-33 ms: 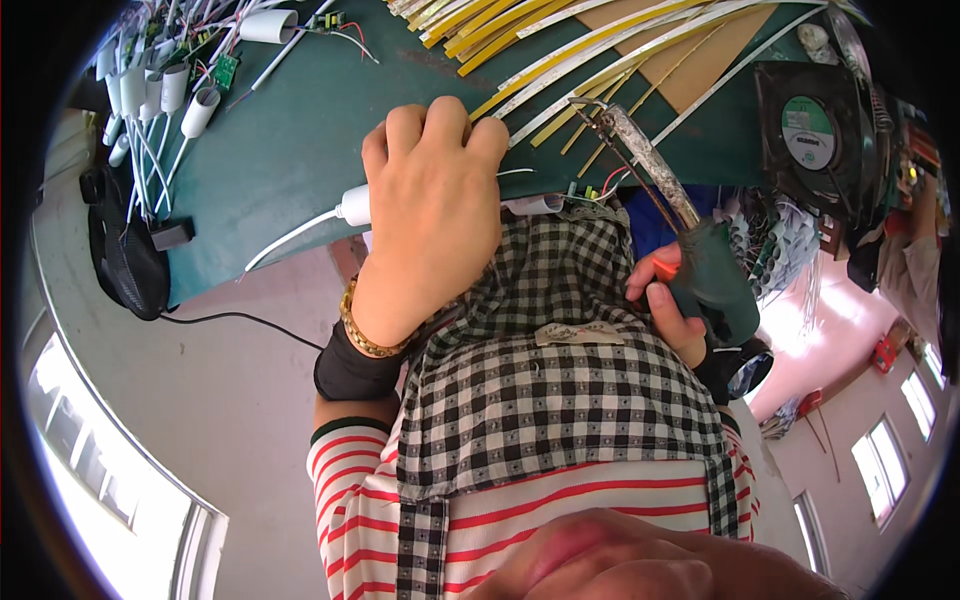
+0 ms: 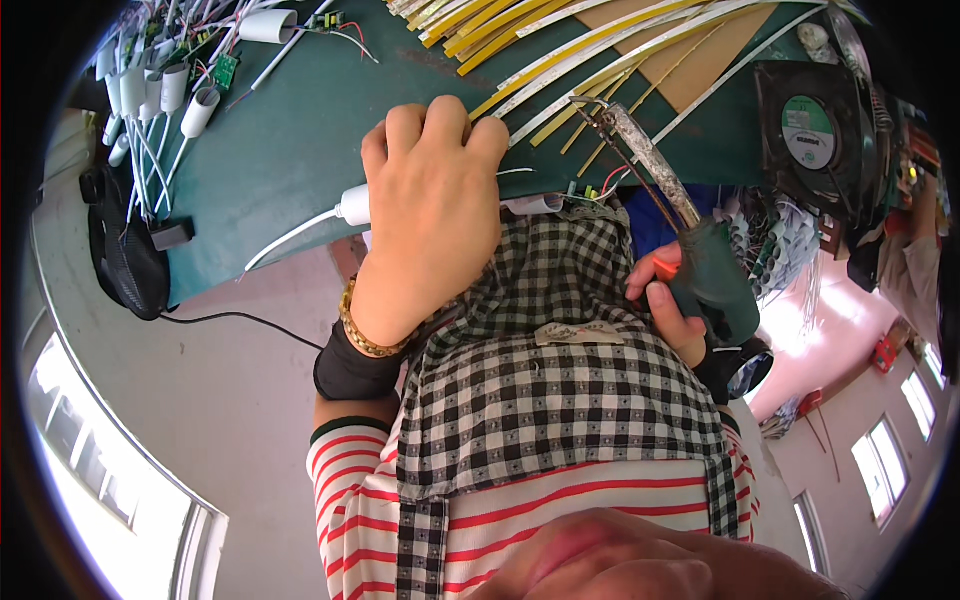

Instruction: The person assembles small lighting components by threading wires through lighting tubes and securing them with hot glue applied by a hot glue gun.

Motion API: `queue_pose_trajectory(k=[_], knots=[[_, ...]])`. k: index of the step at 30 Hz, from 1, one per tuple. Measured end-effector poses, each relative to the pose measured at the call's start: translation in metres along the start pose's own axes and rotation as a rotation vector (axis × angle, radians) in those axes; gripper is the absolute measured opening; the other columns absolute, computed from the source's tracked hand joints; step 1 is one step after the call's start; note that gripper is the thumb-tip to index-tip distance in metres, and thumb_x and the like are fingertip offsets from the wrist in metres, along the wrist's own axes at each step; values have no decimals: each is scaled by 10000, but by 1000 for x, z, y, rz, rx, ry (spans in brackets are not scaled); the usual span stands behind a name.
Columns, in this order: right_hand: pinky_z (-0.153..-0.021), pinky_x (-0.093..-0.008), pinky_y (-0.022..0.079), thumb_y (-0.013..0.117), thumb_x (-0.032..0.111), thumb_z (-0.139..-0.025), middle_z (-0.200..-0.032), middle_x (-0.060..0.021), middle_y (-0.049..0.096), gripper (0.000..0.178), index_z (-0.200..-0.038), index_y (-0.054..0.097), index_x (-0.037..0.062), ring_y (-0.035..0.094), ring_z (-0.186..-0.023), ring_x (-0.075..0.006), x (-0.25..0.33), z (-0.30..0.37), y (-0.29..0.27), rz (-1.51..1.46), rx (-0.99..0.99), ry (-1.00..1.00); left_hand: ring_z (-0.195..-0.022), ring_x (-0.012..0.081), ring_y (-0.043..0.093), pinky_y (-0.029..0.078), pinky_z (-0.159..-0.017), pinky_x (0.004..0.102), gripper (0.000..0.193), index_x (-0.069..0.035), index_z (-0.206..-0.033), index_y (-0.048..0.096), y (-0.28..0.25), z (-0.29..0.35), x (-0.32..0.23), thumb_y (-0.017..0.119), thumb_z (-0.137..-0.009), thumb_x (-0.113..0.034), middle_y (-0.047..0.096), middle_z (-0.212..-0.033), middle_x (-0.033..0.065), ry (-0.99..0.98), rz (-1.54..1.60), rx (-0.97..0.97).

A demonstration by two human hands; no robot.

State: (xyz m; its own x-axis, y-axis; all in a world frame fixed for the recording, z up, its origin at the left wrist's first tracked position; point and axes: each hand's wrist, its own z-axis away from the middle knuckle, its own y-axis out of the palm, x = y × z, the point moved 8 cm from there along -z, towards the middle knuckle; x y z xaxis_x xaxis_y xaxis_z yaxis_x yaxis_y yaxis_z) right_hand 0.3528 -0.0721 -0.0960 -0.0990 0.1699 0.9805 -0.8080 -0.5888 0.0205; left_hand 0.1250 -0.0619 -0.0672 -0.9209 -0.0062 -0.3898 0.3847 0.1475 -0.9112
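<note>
My left hand point(image 2: 432, 205) is closed, fingers curled down, around a white cable end point(image 2: 354, 205) whose cord trails to the left. A thin wire shows past the knuckles on the other side; what lies under the palm is hidden. My right hand point(image 2: 675, 322) grips the dark green soldering gun point(image 2: 722, 285), with a finger beside its orange trigger. The gun's bent metal tip points up and left over the table, apart from my left hand. Between my hands, a white plastic tube point(image 2: 538, 205) with a small circuit board and coloured wires lies at the table's near edge.
Yellow and white strips point(image 2: 540, 75) fan out across the green table point(image 2: 300, 130) over a brown board point(image 2: 690, 70). Many white tubes with cords and circuit boards point(image 2: 150, 95) pile up at far left. A black fan point(image 2: 810, 140) stands at right, and a black cord point(image 2: 240, 315) hangs at left.
</note>
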Motion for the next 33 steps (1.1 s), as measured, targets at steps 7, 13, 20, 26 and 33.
queue_pose_trajectory(k=[7, 13, 20, 26, 33], knots=[[-679, -275, 475, 509, 32, -880, -912, -134, 554, 367, -1230, 398, 22, 545, -744, -150, 1, -4, 1, -28, 14, -36, -881, 296, 462, 358, -846, 463, 190, -80, -872, 592, 2, -2, 0, 514, -704, -37, 481, -845, 87, 0, -32, 48], [-695, -289, 476, 510, 27, -877, -907, -134, 549, 370, -1229, 397, 21, 543, -767, -159, 2, -2, 0, -31, -39, 3, -886, 300, 463, 360, -874, 514, 212, -87, -900, 597, 1, -1, 0, 515, -711, -37, 477, -860, 88, 12, -47, 104], [-695, -297, 478, 514, 24, -874, -903, -134, 552, 372, -1227, 399, 19, 545, -759, -165, 0, -2, -1, -44, -28, -64, -894, 304, 462, 345, -897, 622, 204, -83, -907, 596, 0, -4, -2, 519, -723, -39, 471, -868, 87, 26, -93, 124], [-686, -297, 477, 523, 28, -871, -882, -128, 560, 358, -1212, 414, 16, 547, -741, -165, 3, 0, -4, -60, -88, -56, -881, 306, 459, 339, -895, 639, 188, -73, -897, 590, 0, -7, -6, 506, -733, -32, 462, -858, 91, 40, -139, 139], [-697, -310, 477, 516, 18, -868, -861, -131, 560, 340, -1195, 426, 29, 556, -739, -171, 2, 1, -5, -4, -44, -15, -859, 306, 454, 311, -914, 663, 178, -68, -890, 579, 2, -8, -9, 504, -734, -25, 451, -843, 90, 86, -201, 182]])
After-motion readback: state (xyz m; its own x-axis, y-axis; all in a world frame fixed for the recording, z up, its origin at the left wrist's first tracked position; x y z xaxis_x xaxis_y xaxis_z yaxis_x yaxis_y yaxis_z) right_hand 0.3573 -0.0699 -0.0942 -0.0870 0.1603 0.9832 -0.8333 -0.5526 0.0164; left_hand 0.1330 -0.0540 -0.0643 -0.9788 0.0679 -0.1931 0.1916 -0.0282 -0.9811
